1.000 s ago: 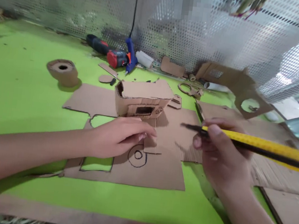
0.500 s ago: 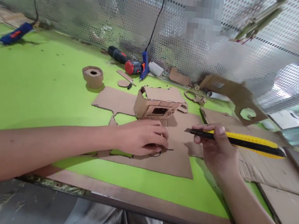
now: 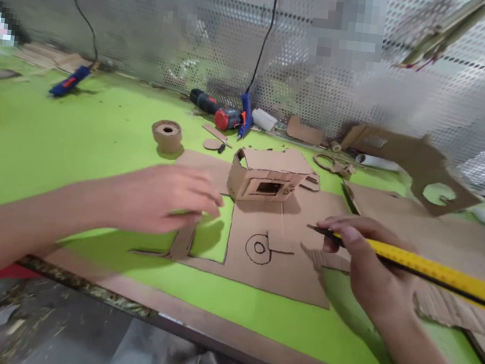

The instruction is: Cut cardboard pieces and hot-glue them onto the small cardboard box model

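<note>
My right hand (image 3: pixel 373 267) grips a yellow and black utility knife (image 3: pixel 434 267), its blade pointing left above the cardboard sheet (image 3: pixel 301 279). On that sheet a small ring within a larger circle (image 3: pixel 258 248) is drawn in dark lines, with a straight line running right from it. My left hand (image 3: pixel 179 201), somewhat blurred, hovers over the sheet's cut-out opening with its fingers loosely extended and nothing in them. Behind the drawing stands a cardboard camera-shaped box (image 3: pixel 269 176) with a dark rectangular window. A round cardboard piece (image 3: pixel 167 136) sits farther left.
Toward the back lie a power drill (image 3: pixel 216 109), a blue glue gun (image 3: pixel 245 117) and white paper rolls (image 3: pixel 264 119). Another glue gun (image 3: pixel 70 80) is at the left. Large cardboard scraps (image 3: pixel 415 166) cover the right side, and a perforated metal panel (image 3: pixel 224 34) rises behind the table.
My left hand has lifted off the sheet and moved left, uncovering the drawn circles. My right hand still holds the knife, now slightly lower. The view has shifted left.
</note>
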Motion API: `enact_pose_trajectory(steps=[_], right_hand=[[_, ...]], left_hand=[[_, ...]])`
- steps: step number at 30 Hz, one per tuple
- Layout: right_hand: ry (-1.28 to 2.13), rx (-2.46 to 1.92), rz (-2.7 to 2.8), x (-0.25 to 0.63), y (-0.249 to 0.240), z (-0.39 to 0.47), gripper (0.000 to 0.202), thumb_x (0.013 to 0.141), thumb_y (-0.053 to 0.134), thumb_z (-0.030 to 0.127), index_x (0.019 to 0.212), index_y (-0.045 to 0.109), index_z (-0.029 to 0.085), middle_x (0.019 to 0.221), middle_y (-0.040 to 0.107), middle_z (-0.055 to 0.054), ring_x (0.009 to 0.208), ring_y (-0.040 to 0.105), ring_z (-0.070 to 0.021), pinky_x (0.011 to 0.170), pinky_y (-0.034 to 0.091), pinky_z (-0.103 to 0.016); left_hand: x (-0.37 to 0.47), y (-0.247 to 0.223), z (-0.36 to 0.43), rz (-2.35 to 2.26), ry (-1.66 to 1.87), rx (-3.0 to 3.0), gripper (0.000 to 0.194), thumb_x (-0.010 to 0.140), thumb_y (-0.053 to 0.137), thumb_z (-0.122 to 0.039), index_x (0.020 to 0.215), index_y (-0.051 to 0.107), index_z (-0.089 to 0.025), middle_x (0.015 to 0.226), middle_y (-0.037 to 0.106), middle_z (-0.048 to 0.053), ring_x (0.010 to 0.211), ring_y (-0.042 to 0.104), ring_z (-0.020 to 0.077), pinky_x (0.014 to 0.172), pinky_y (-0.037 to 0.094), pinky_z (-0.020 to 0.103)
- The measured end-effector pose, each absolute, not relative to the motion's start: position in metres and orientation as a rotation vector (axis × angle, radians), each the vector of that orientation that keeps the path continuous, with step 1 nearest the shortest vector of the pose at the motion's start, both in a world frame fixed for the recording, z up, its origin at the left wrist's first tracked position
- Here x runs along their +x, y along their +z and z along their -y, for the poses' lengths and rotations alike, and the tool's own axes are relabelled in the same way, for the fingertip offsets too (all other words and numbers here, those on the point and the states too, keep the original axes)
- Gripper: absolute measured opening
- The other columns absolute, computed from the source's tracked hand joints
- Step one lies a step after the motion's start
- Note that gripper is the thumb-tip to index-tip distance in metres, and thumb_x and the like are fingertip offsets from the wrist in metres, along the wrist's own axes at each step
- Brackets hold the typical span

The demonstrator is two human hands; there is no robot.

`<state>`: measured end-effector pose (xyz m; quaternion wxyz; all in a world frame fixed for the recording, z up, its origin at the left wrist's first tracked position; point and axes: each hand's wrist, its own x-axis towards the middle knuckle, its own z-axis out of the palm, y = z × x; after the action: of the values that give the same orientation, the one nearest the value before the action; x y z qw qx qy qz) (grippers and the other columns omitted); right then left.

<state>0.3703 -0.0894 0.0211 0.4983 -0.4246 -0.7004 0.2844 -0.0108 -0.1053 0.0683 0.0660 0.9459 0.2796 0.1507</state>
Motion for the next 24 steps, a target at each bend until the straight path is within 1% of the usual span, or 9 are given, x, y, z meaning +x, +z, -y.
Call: enact_pose_trajectory(steps=[2, 4, 7, 12, 15, 18, 20, 22, 24], right_hand=[[0.515, -0.965, 1.864, 0.366, 0.022, 0.094, 0.009, 0.100, 0.073, 0.027, 0.100, 0.082, 0.028, 0.099, 0.082, -0.006, 0.082, 0.077, -0.0219, 0.071, 0.064, -0.035], [0.346, -0.784, 2.047, 0.359, 0.020, 0.100, 0.013, 0.097, 0.076, 0.021, 0.108, 0.080, 0.027, 0.111, 0.082, -0.008, 0.098, 0.080, -0.0239, 0.085, 0.066, -0.035], [0.201, -0.576, 2.290, 0.346, 0.016, 0.108, 0.022, 0.096, 0.076, 0.013, 0.115, 0.076, 0.024, 0.125, 0.078, -0.010, 0.107, 0.079, -0.0209, 0.093, 0.064, -0.031], [0.207, -0.480, 2.625, 0.333, 0.014, 0.117, 0.014, 0.105, 0.065, 0.016, 0.114, 0.074, 0.023, 0.116, 0.080, -0.009, 0.099, 0.077, -0.0214, 0.082, 0.063, -0.032], [0.190, -0.490, 2.595, 0.330, 0.020, 0.121, 0.012, 0.105, 0.066, 0.020, 0.112, 0.075, 0.023, 0.117, 0.078, -0.010, 0.096, 0.077, -0.0211, 0.078, 0.061, -0.031], [0.274, -0.589, 2.323, 0.314, 0.033, 0.135, 0.017, 0.105, 0.066, 0.034, 0.110, 0.077, 0.022, 0.124, 0.073, -0.014, 0.096, 0.077, -0.0213, 0.076, 0.060, -0.031], [0.497, -0.758, 2.097, 0.292, 0.040, 0.149, 0.027, 0.108, 0.059, 0.038, 0.097, 0.078, 0.023, 0.109, 0.074, -0.010, 0.093, 0.076, -0.0207, 0.076, 0.059, -0.030], [0.749, -0.921, 1.961, 0.265, 0.041, 0.160, 0.038, 0.109, 0.057, 0.041, 0.078, 0.071, 0.024, 0.085, 0.072, -0.004, 0.077, 0.072, -0.0178, 0.070, 0.057, -0.029], [0.977, -1.057, 1.870, 0.241, 0.034, 0.167, 0.035, 0.108, 0.058, 0.046, 0.083, 0.069, 0.025, 0.077, 0.069, -0.001, 0.069, 0.068, -0.0171, 0.068, 0.055, -0.029]], left_hand=[[-0.028, 0.048, 0.120, -0.917, 0.295, 2.726, 0.034, 0.106, 0.059, -0.022, 0.137, 0.072, -0.026, 0.144, 0.074, 0.006, 0.136, 0.068, 0.0258, 0.119, 0.053, 0.042], [-0.038, 0.031, 0.130, -0.985, 0.310, 2.647, 0.037, 0.108, 0.057, -0.027, 0.144, 0.068, -0.028, 0.151, 0.070, 0.007, 0.147, 0.059, 0.0273, 0.125, 0.047, 0.044], [-0.043, 0.024, 0.136, -1.012, 0.326, 2.630, 0.027, 0.107, 0.061, -0.035, 0.130, 0.073, -0.028, 0.144, 0.072, 0.008, 0.141, 0.062, 0.0285, 0.120, 0.048, 0.043], [-0.042, 0.036, 0.134, -1.028, 0.354, 2.607, 0.018, 0.104, 0.067, -0.039, 0.115, 0.074, -0.026, 0.131, 0.074, 0.008, 0.127, 0.066, 0.0271, 0.111, 0.050, 0.040], [-0.041, 0.039, 0.136, -1.030, 0.348, 2.566, 0.027, 0.101, 0.071, -0.042, 0.125, 0.075, -0.029, 0.140, 0.072, 0.007, 0.134, 0.064, 0.0297, 0.115, 0.049, 0.041], [-0.039, 0.034, 0.139, -1.007, 0.366, 2.503, 0.033, 0.100, 0.072, -0.044, 0.131, 0.076, -0.033, 0.148, 0.069, 0.006, 0.140, 0.061, 0.0312, 0.118, 0.047, 0.042], [-0.038, 0.027, 0.139, -1.023, 0.402, 2.451, 0.031, 0.100, 0.071, -0.046, 0.127, 0.078, -0.032, 0.147, 0.068, 0.007, 0.140, 0.060, 0.0312, 0.118, 0.046, 0.043], [-0.037, 0.022, 0.138, -1.054, 0.429, 2.409, 0.031, 0.100, 0.071, -0.049, 0.123, 0.079, -0.031, 0.146, 0.068, 0.007, 0.139, 0.060, 0.0314, 0.118, 0.044, 0.045], [-0.037, 0.018, 0.136, -1.056, 0.441, 2.379, 0.032, 0.098, 0.073, -0.051, 0.121, 0.080, -0.031, 0.145, 0.068, 0.007, 0.138, 0.060, 0.0314, 0.118, 0.044, 0.045]])
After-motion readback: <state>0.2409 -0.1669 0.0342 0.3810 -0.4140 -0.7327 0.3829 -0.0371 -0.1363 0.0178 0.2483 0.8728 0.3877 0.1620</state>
